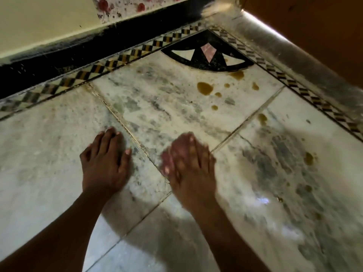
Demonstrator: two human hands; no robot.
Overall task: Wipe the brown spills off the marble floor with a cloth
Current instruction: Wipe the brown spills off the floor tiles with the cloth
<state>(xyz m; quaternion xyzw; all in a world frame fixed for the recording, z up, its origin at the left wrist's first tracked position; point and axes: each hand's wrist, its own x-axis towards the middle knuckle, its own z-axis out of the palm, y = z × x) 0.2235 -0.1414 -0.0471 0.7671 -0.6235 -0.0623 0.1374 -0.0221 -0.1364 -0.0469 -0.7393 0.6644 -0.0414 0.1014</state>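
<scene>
Brown spills dot the white marble floor [49, 154]. The largest brown puddle [204, 88] lies near the corner inlay, with small drops around it. Another brown spill [262, 118] sits on the tile seam, and one more brown spot [309, 158] lies further right. My left hand [105, 163] rests flat on the floor, palm down, fingers apart, holding nothing. My right hand [188, 165] hovers over the floor beside it, blurred by motion, fingers extended and empty. No cloth is in view.
A black skirting band [59, 55] and cream wall run along the far left. A checkered inlay border [117, 61] and a black fan-shaped corner inlay [208, 54] frame the floor. A brown wooden panel [314, 26] stands at the right.
</scene>
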